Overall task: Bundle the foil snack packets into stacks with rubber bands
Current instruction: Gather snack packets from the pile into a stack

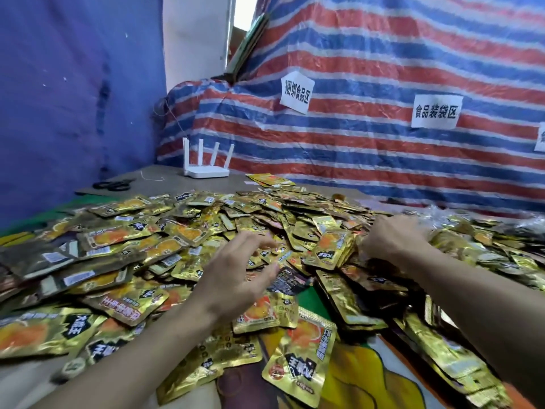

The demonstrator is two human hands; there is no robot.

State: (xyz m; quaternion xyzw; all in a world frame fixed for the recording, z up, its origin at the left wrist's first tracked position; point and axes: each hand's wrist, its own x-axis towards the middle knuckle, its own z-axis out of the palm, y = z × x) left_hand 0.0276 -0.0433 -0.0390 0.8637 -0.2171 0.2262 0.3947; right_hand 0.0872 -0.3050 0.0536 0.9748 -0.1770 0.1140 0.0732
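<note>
Packets nearest cam: loose gold foil snack packet point(298, 370) w/ orange print lies flat on patterned table cover point(354, 376), at bottom centre betw. both forearms. Thin rubber band point(233, 382) lies on cover just left of it, partly under packets.

L hand point(236, 270): above pile, palm down, fingers spread and curled, nothing gripped; fingertips hover close over packets, contact cannot be told.

R hand point(392, 237): knuckles up, fingers dug into pile at right; closed around packets there, exact grip hidden. Small upright stack of packets point(331, 249) stands just left of R hand, touching it or nearly so.

Main pile of foil packets point(165, 231) covers table from left edge to right edge, heaped at mid-depth, packets overlapping at all angles. Row of packets on edge point(348, 302) runs near R forearm.

Far side: bare brown tabletop point(165, 181) w/ black scissors point(115, 184) at left, white 4-antenna router point(206, 163) behind, few flat packets point(269, 179) right of router.

Backdrop: blue sheet point(73, 98) at left; red/blue/white striped tarp point(368, 149) w/ two white paper signs point(296, 92) point(436, 111) in Chinese text.
</note>
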